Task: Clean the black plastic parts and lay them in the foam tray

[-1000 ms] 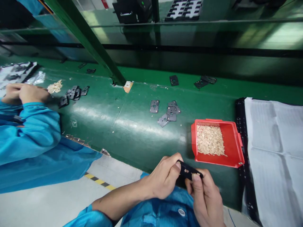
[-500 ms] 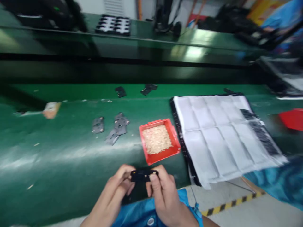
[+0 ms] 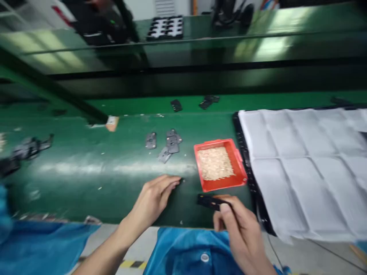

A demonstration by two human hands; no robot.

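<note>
My right hand (image 3: 239,221) grips one end of a black part (image 3: 210,201) below the red bin, the part's other end pointing left. My left hand (image 3: 159,193) rests low over the green table (image 3: 114,191), its fingers pressed together at a small dark piece (image 3: 181,180); whether they grip it is hard to tell. The red bin (image 3: 220,186) holds many small pale pieces (image 3: 216,163). Left of the bin lie several flat dark grey parts (image 3: 172,142), with a single one (image 3: 150,140) beside them.
At the right is a black tray (image 3: 246,152) under a white moulded sheet (image 3: 295,172). More black parts (image 3: 210,101) lie near the table's back. A green post (image 3: 65,95) slants at the left, near black parts (image 3: 28,149). Blue cloth of people shows at the lower left.
The black part has left my left hand and stays in my right hand, now farther right. My left hand has moved to the table by a small dark piece. The view has swung left.
</note>
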